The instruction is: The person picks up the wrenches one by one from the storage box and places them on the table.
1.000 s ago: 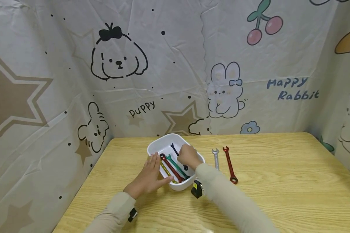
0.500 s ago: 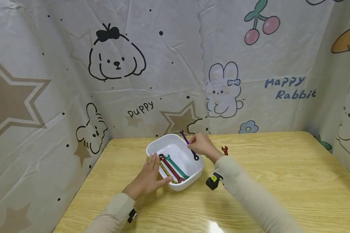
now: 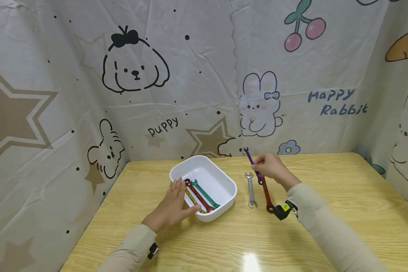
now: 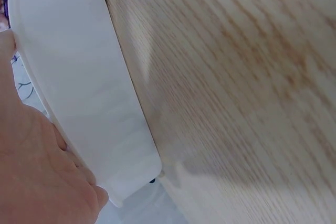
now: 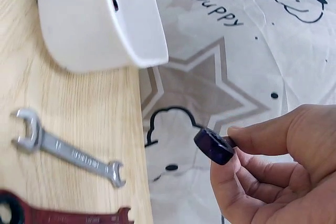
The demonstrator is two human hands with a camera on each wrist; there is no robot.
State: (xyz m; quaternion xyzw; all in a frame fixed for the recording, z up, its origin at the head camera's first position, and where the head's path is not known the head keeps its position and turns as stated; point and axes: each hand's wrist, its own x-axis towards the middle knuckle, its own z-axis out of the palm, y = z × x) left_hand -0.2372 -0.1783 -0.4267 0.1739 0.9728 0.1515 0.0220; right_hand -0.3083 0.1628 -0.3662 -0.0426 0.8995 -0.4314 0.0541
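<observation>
Between thumb and fingers, my right hand (image 3: 272,166) pinches a purple wrench (image 3: 251,158), tilted above the table to the right of the box. In the right wrist view its dark ring end (image 5: 214,146) points at the camera. My left hand (image 3: 171,204) rests with extended fingers on the near left rim of a white box (image 3: 229,189). Inside the box lie a green wrench (image 3: 205,194), a dark red wrench (image 3: 198,195) and a yellow wrench (image 3: 191,195), the yellow one partly behind the hand. A silver wrench (image 3: 251,190) and a red wrench (image 3: 266,194) lie on the table below my right hand.
The wooden table (image 3: 333,204) ends at a printed cloth curtain (image 3: 204,75) that stands behind it and along both sides. The box stands near the table's far edge. A black wrist camera (image 3: 282,211) hangs beneath the right sleeve and overlaps the red wrench's end in the head view.
My right hand has lifted the purple wrench out of the box and carried it right, over the silver and red wrenches. My left hand stays at the rim.
</observation>
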